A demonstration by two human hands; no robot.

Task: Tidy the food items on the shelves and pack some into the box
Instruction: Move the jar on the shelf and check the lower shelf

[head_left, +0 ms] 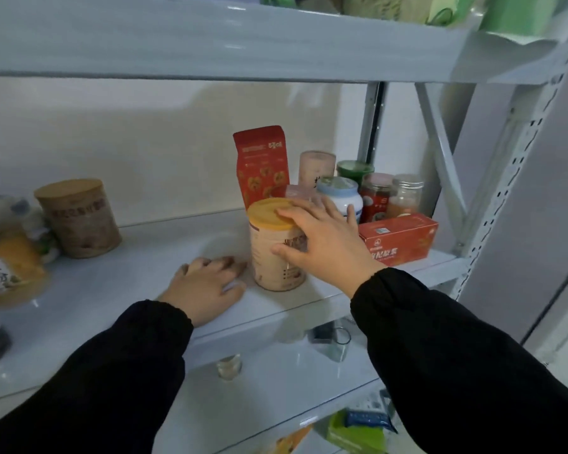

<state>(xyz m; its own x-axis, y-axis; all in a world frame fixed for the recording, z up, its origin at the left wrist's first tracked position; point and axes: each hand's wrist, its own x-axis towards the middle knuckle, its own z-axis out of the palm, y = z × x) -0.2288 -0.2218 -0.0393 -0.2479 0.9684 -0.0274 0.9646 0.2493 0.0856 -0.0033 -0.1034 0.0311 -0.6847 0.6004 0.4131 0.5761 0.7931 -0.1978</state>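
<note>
In the middle of the frame a yellow-lidded can (271,263) stands upright on the pale middle shelf (128,290), and the right hand (325,237) grips its top edge, forefinger lying across the lid and thumb pressed to the wall while the other fingers spread toward a blue-lidded white jar (340,196). The left hand (207,283) lies palm down on the shelf just left of the can, fingers relaxed and holding nothing. A tall red carton (262,165) stands behind the can, an orange-red box (399,239) lies to its right, and a brown canister (79,219) stands well apart at centre left.
</note>
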